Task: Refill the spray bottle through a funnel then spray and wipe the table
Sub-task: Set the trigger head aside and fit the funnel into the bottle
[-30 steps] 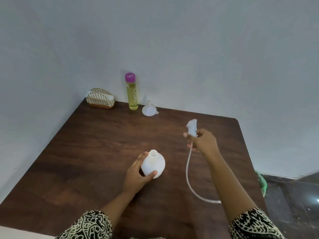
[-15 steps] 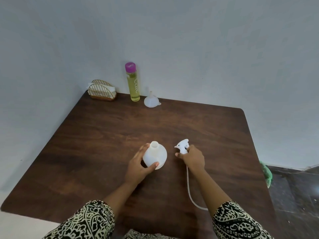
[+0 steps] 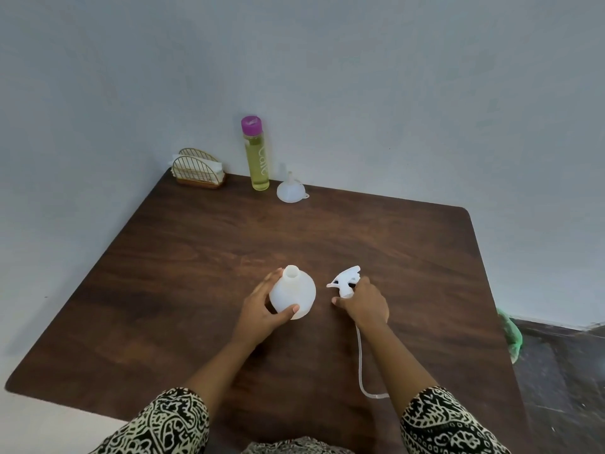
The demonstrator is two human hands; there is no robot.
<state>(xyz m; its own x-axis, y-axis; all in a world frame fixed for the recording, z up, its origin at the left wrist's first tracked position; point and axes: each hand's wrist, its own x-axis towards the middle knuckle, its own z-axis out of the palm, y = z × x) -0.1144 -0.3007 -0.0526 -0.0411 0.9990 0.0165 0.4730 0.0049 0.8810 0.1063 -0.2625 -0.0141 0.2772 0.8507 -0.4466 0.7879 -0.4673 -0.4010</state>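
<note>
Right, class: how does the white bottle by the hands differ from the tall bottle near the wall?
The white bottle is squat and opaque; the tall bottle is slim and clear, showing yellow-green liquid. The white bottle's neck is open; the tall bottle has a purple cap. The left hand grips the white bottle; the tall bottle stands untouched. Both stand upright on the table.

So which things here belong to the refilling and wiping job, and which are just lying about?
For the job: spray bottle, its detached spray head, funnel, purple-capped bottle of yellow liquid, table.
Lying about, it seems: wire napkin holder, green thing beyond the table's right edge.
</note>
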